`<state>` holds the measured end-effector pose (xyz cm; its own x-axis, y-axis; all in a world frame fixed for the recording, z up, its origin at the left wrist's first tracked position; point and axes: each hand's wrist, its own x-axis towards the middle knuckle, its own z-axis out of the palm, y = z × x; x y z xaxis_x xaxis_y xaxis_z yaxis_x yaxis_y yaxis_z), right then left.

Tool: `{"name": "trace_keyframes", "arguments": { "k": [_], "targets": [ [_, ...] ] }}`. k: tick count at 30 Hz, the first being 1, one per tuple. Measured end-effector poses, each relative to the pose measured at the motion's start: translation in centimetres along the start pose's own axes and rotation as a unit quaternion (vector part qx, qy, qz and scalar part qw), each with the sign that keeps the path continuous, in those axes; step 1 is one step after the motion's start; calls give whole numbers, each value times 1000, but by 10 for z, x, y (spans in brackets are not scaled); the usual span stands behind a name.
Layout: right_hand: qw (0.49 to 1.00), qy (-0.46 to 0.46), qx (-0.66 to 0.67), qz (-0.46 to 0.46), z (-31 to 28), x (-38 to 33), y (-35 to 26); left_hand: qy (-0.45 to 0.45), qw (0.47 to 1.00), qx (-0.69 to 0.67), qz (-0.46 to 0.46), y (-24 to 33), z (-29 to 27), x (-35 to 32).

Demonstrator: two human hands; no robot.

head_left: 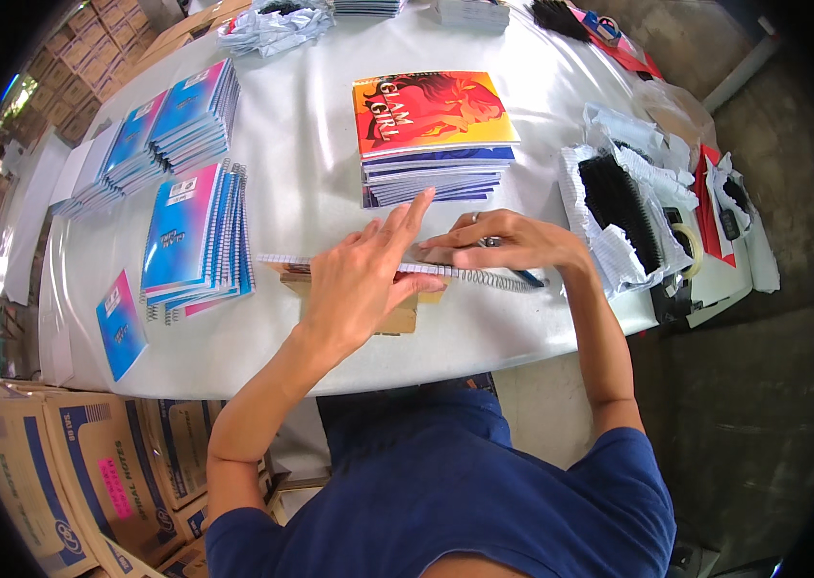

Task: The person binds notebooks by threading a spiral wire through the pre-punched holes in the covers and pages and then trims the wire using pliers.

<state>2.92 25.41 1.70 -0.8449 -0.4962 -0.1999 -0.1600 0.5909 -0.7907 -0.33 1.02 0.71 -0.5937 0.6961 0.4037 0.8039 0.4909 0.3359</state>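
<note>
A spiral notebook [282,259] is held edge-up over the near middle of the table, its white page edges showing. My left hand [354,279] grips it, thumb on the near side and fingers stretched over the far side. A loose wire coil [498,280] sticks out from the notebook's right end. My right hand [517,241] is closed at that end, around what looks like small pliers [490,242], with a blue handle showing below the palm. The fingers partly hide the tool. Under the notebook lies a piece of brown cardboard [397,318].
Ahead stands a stack of notebooks [436,120] with an orange-red top cover. Blue-pink spiral notebooks [185,226] and a loose cover [122,328] lie left. Right are black coils in white wrapping [619,212] and a tape roll [686,250]. Cartons [108,472] stand lower left.
</note>
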Motion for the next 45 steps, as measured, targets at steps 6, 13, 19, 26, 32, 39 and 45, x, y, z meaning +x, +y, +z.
{"name": "trace_keyframes", "arguments": {
  "k": [6,13,19,26,32,39,45],
  "targets": [
    [974,49,190,-114,0,-2,5,1,1000,3,-3,-4,-2,-1],
    [909,9,369,-192,10,10,15,15,998,41,-34,-16,-3,-8],
    [834,21,507,-219,17,13,14,21,998,32,-50,-18,-10,-10],
    [922,99,360,-97,23,29,26,40,998,33,-46,-28,-13,-13],
    [964,59,225,-132,19,44,-3,34,996,44,-65,-35,-22,-18],
    [859,67,499,-94,26,50,14,31,994,60,-85,-45,-27,-23],
    [966,54,250,-45,22,65,-19,25,994,49,-99,-49,-34,-29]
  ]
}}
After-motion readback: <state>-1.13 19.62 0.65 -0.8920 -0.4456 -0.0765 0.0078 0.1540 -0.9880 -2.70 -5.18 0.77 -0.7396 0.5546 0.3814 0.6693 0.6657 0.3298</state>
